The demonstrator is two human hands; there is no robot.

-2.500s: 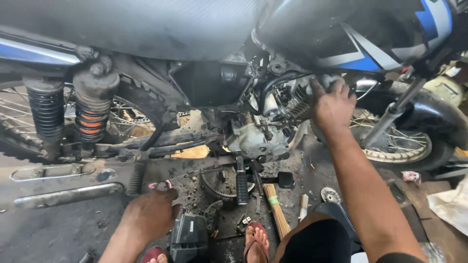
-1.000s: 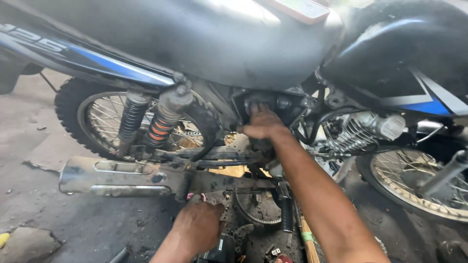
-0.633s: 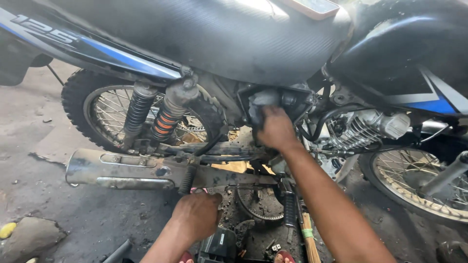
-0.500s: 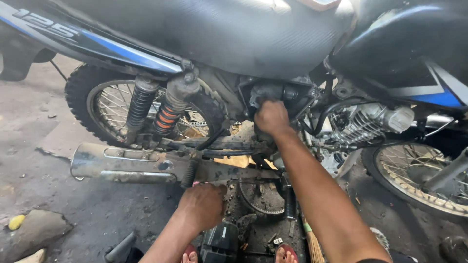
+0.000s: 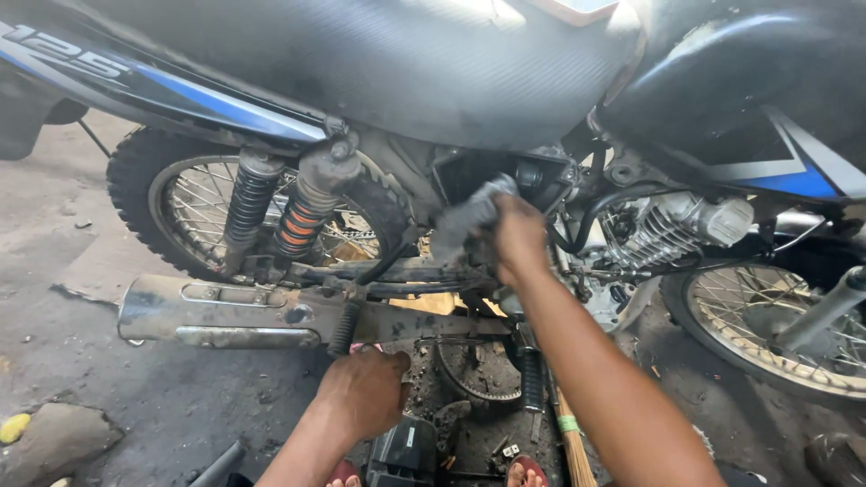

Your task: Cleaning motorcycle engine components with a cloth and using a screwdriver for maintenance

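Reaching up under the seat, the right hand (image 5: 516,236) is closed around a grey, dirty rag (image 5: 467,216) and presses it against the dark box part in the middle of the motorcycle (image 5: 505,81). The rag sits just below the black seat, between the back springs and the silver engine (image 5: 672,230).

The left hand (image 5: 365,392) is low down. It rests palm down on the dirty ground, just under the long silver exhaust pipe (image 5: 216,311). Its fingers are curled a little and it holds nothing that I can see.

The motorcycle is black with blue stripes. A long blue stripe with white marks runs along the side panel at the top left. Another blue stripe with a white edge sits on the tank (image 5: 767,135) at the right.

Two springs stand side by side by the back wheel (image 5: 180,212). One spring is black (image 5: 248,203) and the other is orange (image 5: 302,216). The back wheel has a knobby tyre and thin spokes. The front wheel (image 5: 776,329) shows at the right, with spokes too.

On the ground (image 5: 108,406) near the person's feet lies a small black box (image 5: 401,451) with a little white label on its top. A wooden stick (image 5: 570,433) with a green band lies beside the right arm. A yellow scrap (image 5: 13,426) lies at the far left next to a flat stone (image 5: 54,442). Red sandals (image 5: 528,471) peek out at the bottom edge.
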